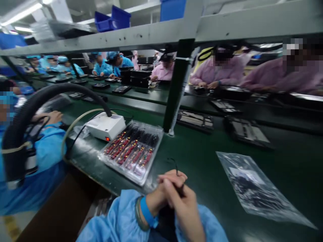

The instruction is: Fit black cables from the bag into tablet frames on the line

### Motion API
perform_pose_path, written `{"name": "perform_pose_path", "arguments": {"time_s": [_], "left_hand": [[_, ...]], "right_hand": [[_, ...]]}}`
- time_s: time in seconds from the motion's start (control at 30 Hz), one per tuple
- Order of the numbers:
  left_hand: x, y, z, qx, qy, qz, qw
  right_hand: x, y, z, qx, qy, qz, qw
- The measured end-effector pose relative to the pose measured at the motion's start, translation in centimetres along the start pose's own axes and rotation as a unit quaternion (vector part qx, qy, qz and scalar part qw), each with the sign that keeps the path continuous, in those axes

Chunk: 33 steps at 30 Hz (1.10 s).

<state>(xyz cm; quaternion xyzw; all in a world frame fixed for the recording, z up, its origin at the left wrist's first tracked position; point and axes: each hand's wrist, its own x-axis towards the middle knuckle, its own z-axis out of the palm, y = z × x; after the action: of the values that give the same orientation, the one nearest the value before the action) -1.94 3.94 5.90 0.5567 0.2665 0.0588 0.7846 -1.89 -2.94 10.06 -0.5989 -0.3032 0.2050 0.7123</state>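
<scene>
My left hand (161,192), with a blue band and a green bangle at the wrist, is closed. My right hand (186,203) is closed too and pressed against it at the table's front edge. A thin black cable (176,164) sticks up from between the fingers, its end bent over; the rest of it is hidden by the hands. Just beyond them to the left lies a clear plastic tray (144,180) of several compartments, filled with small red and black wired parts (127,149). To the right is a clear plastic bag (248,179) with dark pieces inside.
A white box (107,126) with a red light stands behind the tray. A thick black hose (58,88) arches to the left, near a co-worker's arm (51,137). Black trays (195,121) lie along the line. A shelf beam (151,33) and a dark post (176,87) cross ahead.
</scene>
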Motion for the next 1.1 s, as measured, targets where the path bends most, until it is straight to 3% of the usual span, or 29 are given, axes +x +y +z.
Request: {"name": "perform_pose_path", "arguments": {"time_s": [0.07,0.13,0.23,0.33,0.4,0.47,0.6,0.83,1.1], "left_hand": [[-0.2,0.0,0.1,0.026,-0.03,0.01,0.999],[-0.3,-0.2,0.2,0.049,-0.048,0.009,0.998],[0.0,-0.5,0.2,0.056,-0.052,0.006,0.997],[0.4,-0.8,0.1,0.048,-0.045,0.002,0.998],[0.5,-0.9,0.0,0.048,-0.041,0.004,0.998],[0.5,-0.8,-0.1,0.052,-0.036,0.003,0.998],[0.4,-0.1,-0.2,0.055,-0.024,0.0,0.998],[0.5,0.2,-0.1,0.092,-0.001,0.009,0.996],[0.6,-0.1,-0.3,0.115,0.007,0.011,0.993]], "right_hand": [[-0.1,0.2,-5.0,0.087,0.153,0.041,0.983],[-0.4,0.2,-9.9,0.177,0.262,0.063,0.947],[-1.5,0.7,-16.5,0.18,0.416,0.054,0.89],[-3.3,2.2,-21.7,0.12,0.514,0.036,0.848],[-4.6,3.2,-23.7,0.086,0.538,0.013,0.839],[-5.5,4.1,-24.6,0.062,0.545,0.002,0.836],[-5.5,5.1,-24.5,0.027,0.562,0.001,0.826],[-4.2,5.6,-24.0,-0.02,0.499,0.028,0.866],[-4.0,6.2,-24.4,-0.106,0.465,0.067,0.877]]}}
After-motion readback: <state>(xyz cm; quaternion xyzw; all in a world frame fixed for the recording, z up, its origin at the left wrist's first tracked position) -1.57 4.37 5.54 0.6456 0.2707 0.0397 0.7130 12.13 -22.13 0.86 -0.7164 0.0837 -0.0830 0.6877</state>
